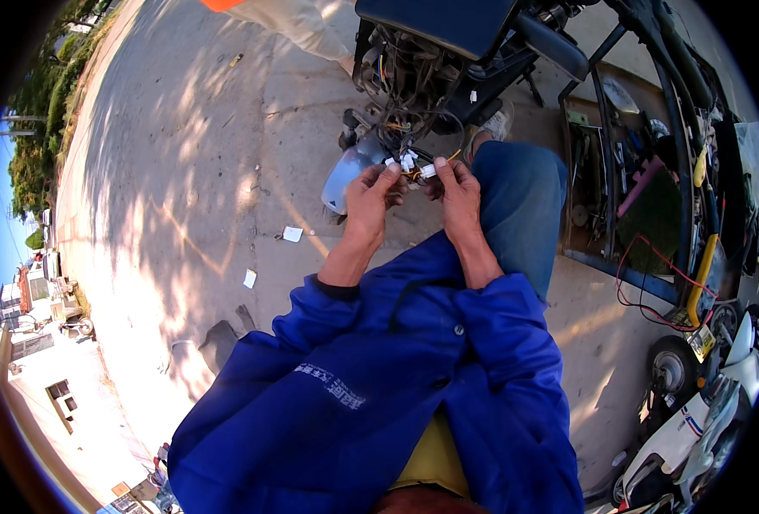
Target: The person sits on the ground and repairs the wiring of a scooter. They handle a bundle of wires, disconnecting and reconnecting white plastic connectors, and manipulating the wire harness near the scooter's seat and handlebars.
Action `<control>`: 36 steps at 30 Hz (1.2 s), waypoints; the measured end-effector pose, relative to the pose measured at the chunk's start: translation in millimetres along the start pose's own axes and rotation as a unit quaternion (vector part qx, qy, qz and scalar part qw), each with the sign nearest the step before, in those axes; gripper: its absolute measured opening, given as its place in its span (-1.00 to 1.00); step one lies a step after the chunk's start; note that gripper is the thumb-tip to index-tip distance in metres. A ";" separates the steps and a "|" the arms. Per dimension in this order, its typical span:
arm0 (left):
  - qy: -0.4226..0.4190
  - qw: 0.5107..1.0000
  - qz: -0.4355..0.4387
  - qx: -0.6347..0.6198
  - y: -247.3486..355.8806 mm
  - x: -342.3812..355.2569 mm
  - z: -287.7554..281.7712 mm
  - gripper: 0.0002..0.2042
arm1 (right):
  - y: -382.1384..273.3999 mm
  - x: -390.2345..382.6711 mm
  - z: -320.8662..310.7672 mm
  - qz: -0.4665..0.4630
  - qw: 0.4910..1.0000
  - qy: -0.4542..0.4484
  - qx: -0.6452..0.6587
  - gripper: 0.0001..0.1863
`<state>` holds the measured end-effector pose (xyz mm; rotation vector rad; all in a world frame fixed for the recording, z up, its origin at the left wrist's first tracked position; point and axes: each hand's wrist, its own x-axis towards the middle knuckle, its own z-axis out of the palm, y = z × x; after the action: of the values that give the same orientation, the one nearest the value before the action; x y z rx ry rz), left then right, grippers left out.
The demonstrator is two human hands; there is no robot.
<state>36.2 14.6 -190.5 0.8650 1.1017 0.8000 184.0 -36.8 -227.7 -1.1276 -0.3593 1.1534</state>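
Note:
Close together, both my hands work at a bunch of wires with white plastic connectors. My left hand is closed, its thumb and fingers pinching a small white connector at the bunch's left side. In my right hand, a white wire connector is pinched between thumb and fingers, with thin yellow and orange wires beside it. The loose wires run up into a tangled dark wiring harness on a partly stripped vehicle. A clear, bluish lamp housing sits just left of my left hand.
Right of my knee stands a metal frame with tools, with red and black cables hanging from it. Parked motorcycles are at the lower right. A person's leg is at the top. Paper scraps and a grey cloth lie on the ground.

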 end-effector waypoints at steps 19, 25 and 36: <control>-0.010 0.958 0.199 0.209 -4.9 -12.6 3.4 -0.77 | 7.0 3.4 -1.9 0.041 0.988 0.024 0.149 -0.72; -0.088 0.709 0.516 0.473 33.3 -1.6 21.0 -0.78 | 2.1 4.9 -0.7 -0.022 0.998 -0.008 0.058 -0.72; -0.038 0.862 0.274 0.426 27.4 14.2 19.7 -0.78 | 3.7 11.2 1.3 -0.020 0.999 0.023 0.035 -0.70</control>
<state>55.6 35.6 -167.6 2.0094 1.1510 0.7067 185.8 -26.7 -233.6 -1.0800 -0.3027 1.0950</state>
